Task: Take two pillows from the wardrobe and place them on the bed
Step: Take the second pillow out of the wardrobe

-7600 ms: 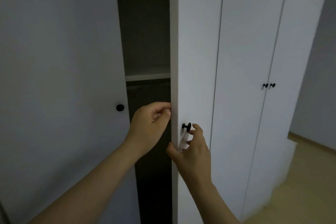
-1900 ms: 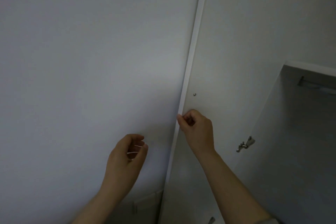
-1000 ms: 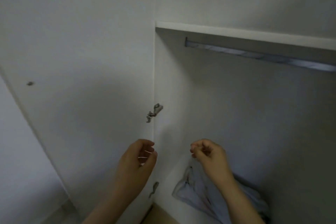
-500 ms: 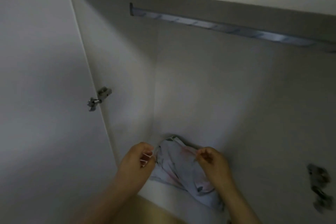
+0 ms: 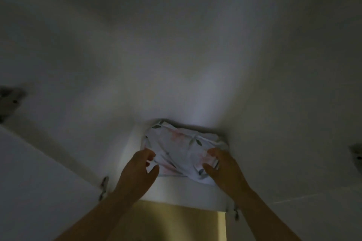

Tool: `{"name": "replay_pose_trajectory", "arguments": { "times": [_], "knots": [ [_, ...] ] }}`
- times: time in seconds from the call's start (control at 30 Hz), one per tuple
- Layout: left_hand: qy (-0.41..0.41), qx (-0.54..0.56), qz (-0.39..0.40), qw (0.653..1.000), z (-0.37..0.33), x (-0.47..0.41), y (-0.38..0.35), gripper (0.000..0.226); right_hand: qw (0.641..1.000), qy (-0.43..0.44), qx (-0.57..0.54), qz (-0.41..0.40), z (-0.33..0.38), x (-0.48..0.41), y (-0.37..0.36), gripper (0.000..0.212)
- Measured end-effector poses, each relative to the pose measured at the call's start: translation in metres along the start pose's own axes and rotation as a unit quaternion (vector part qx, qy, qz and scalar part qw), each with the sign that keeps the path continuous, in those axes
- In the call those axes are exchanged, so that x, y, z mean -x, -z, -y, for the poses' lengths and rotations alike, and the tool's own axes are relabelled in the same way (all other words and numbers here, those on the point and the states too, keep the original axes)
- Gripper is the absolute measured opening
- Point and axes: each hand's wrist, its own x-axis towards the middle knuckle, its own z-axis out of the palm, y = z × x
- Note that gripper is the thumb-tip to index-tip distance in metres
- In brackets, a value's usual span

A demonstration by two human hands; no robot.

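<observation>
**Only one pillow in sight, with two hands at its edges**

One pillow (image 5: 182,150) shows in the dim head view. It is white with a print of pale pink blooms and grey-green leaves, and it lies crumpled on the white bottom board (image 5: 186,191) of the wardrobe (image 5: 176,64), pushed into the rear right corner against the back and side walls.

Both bare forearms reach in from below. The right hand (image 5: 221,168) is on the pillow's right end. Its fingers (image 5: 213,152) curl into the fabric, with the thumb pressed on the near side, so it grips the cloth. The left hand (image 5: 140,170) is at the pillow's left edge. Its fingers (image 5: 148,154) are curled and the thumb stands apart below them. The fingertips meet the fabric, but I cannot tell whether they hold it.

Four metal hinge fittings can be counted:
- one blurred at the far left (image 5: 9,100)
- one blurred at the far right (image 5: 356,152)
- one by the open door (image 5: 39,191) beside the left wrist (image 5: 103,185)
- one by the right forearm (image 5: 235,213)

A strip of yellowish room floor (image 5: 176,223) shows below the board.
</observation>
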Motion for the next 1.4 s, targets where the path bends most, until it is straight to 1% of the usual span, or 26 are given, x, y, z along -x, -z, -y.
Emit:
{"name": "replay_pose_trajectory", "arguments": {
  "times": [0.07,0.13,0.23,0.33,0.47,0.57,0.67,0.73,0.83,0.93,1.0,1.13,1.2,1.27,1.4],
  "knots": [
    [-0.014,-0.012,0.01,1.0,0.011,-0.012,-0.008,0.03,1.0,0.005,0.019,-0.002,-0.009,-0.004,-0.011,0.044],
    [-0.041,-0.031,0.025,0.998,0.029,-0.028,-0.031,0.036,1.0,-0.003,0.024,-0.006,-0.033,-0.017,-0.031,0.049],
    [-0.063,-0.053,0.043,0.996,0.062,-0.049,-0.074,0.038,0.999,-0.02,0.034,0.016,-0.072,-0.04,-0.057,0.054],
    [-0.055,-0.061,0.065,0.994,0.093,-0.062,-0.12,0.042,0.997,-0.004,0.066,0.029,-0.114,-0.06,-0.081,0.058],
    [-0.026,-0.067,0.063,0.995,0.129,-0.082,-0.181,0.048,0.995,-0.005,0.092,0.042,-0.172,-0.088,-0.116,0.065],
    [-0.046,-0.097,0.073,0.992,0.167,-0.102,-0.234,0.05,0.993,-0.009,0.116,0.038,-0.22,-0.114,-0.148,0.07],
    [-0.05,-0.122,0.08,0.988,0.209,-0.119,-0.282,0.054,0.987,-0.03,0.143,0.071,-0.262,-0.135,-0.184,0.077],
    [-0.047,-0.13,0.082,0.987,0.229,-0.129,-0.306,0.059,0.984,-0.032,0.157,0.079,-0.285,-0.149,-0.203,0.08],
    [-0.045,-0.13,0.085,0.987,0.259,-0.149,-0.345,0.068,0.983,-0.039,0.158,0.078,-0.32,-0.171,-0.234,0.084],
    [-0.078,-0.15,0.088,0.982,0.291,-0.171,-0.381,0.076,0.982,-0.04,0.171,0.067,-0.351,-0.194,-0.263,0.088],
    [-0.072,-0.164,0.092,0.98,0.312,-0.185,-0.404,0.08,0.981,-0.043,0.176,0.067,-0.373,-0.206,-0.283,0.091],
    [-0.05,-0.192,0.102,0.975,0.34,-0.207,-0.437,0.086,0.969,-0.054,0.219,0.101,-0.412,-0.226,-0.312,0.098],
    [-0.051,-0.201,0.117,0.971,0.349,-0.214,-0.45,0.091,0.961,-0.041,0.248,0.117,-0.426,-0.236,-0.324,0.102],
    [-0.057,-0.23,0.129,0.963,0.359,-0.223,-0.466,0.096,0.959,-0.03,0.256,0.117,-0.443,-0.247,-0.338,0.109],
    [-0.054,-0.272,0.127,0.952,0.373,-0.24,-0.488,0.096,0.95,-0.005,0.296,0.1,-0.466,-0.267,-0.358,0.12]
  ]
}}
